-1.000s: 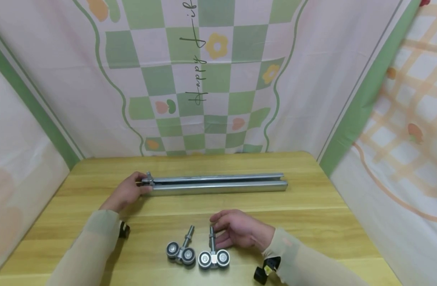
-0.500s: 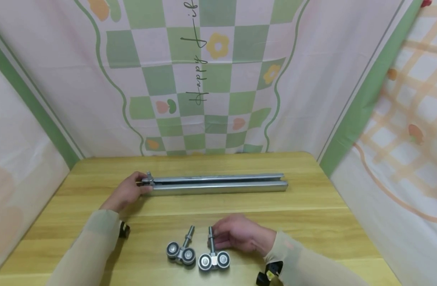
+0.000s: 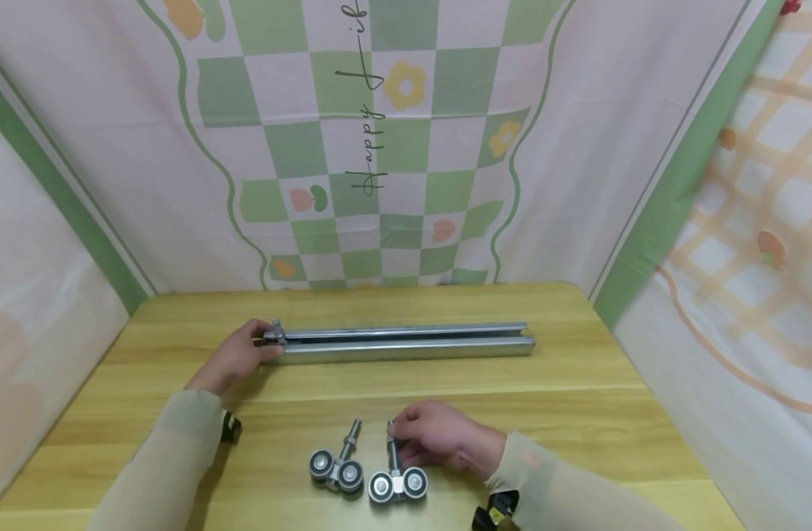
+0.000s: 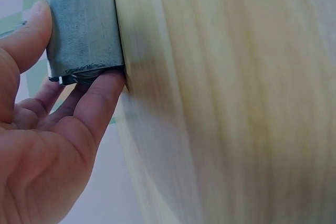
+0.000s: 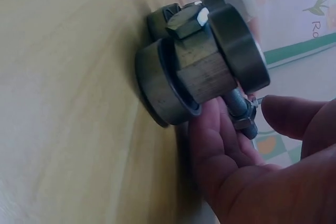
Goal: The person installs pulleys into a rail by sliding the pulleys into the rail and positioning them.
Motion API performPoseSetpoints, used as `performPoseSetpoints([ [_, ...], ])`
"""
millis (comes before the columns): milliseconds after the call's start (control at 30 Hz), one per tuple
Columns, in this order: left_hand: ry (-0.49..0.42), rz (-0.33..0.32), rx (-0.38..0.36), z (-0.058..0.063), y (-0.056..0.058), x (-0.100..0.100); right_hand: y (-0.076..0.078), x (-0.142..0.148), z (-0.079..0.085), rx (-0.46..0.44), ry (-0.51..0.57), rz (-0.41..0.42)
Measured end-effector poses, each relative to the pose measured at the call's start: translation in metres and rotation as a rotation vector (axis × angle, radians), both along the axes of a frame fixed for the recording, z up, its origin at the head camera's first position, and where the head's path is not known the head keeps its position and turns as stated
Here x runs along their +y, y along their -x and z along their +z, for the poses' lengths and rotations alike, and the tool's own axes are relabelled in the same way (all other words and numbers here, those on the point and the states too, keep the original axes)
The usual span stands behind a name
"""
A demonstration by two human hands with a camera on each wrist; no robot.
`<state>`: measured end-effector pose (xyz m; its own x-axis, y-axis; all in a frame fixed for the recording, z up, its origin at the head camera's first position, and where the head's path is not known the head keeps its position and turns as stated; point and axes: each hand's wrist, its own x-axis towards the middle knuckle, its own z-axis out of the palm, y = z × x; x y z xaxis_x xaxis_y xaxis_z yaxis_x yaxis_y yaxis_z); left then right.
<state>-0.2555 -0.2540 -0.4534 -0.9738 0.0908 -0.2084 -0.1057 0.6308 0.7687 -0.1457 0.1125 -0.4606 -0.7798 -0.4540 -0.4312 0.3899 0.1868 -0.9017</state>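
A galvanized metal track with a slot along it lies across the table. My left hand grips its left end, where a threaded bolt stands up out of the slot. In the left wrist view, my thumb lies along the side of the track and a finger bends against its end; something round shows just inside. Nearer me, my right hand pinches the bolt of a roller trolley, whose wheels sit low by the table. In the right wrist view, the trolley shows several wheels and a nut on its bolt.
A second roller trolley lies just left of the first, its bolt slanting away from me. The wooden table is bounded by patterned cloth at the back and sides.
My right hand's fingers have come in from beside the trolley's bolt and closed on its upper part. The left hand and the track stay where they were.
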Motion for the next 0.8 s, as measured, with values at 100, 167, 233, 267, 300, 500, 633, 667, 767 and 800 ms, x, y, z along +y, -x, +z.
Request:
performPoseSetpoints([
  [100, 0.003, 0.001, 0.005, 0.0, 0.0, 0.0, 0.0, -0.001, -0.001, 0.014, -0.019, -0.006],
  [167, 0.003, 0.005, 0.005, 0.0, 0.0, 0.0, 0.0, -0.001, -0.002, 0.019, -0.026, -0.011],
  [233, 0.005, 0.005, 0.008, 0.0, 0.0, 0.0, 0.0, -0.002, -0.002, 0.017, -0.023, -0.017],
  [267, 0.006, 0.006, 0.008, 0.0, 0.0, 0.001, 0.0, -0.002, -0.002, 0.013, -0.019, -0.019],
  [300, 0.006, 0.006, 0.009, 0.001, 0.0, 0.001, 0.0, -0.002, -0.002, 0.008, -0.011, -0.022],
  [500, 0.009, 0.006, 0.007, 0.002, -0.002, 0.002, -0.001, -0.001, -0.001, -0.011, 0.043, -0.052],
  [633, 0.006, 0.001, 0.002, 0.003, -0.003, 0.002, -0.001, 0.002, -0.002, -0.002, 0.06, -0.071],
  [667, 0.006, -0.002, 0.004, 0.003, -0.003, 0.003, 0.0, 0.003, -0.001, 0.004, 0.061, -0.074],
  [767, 0.002, 0.004, 0.006, 0.003, -0.003, 0.003, 0.003, 0.007, 0.001, 0.031, 0.054, -0.072],
  [800, 0.003, 0.002, 0.01, 0.003, -0.003, 0.003, 0.004, 0.008, 0.002, 0.046, 0.049, -0.067],
])
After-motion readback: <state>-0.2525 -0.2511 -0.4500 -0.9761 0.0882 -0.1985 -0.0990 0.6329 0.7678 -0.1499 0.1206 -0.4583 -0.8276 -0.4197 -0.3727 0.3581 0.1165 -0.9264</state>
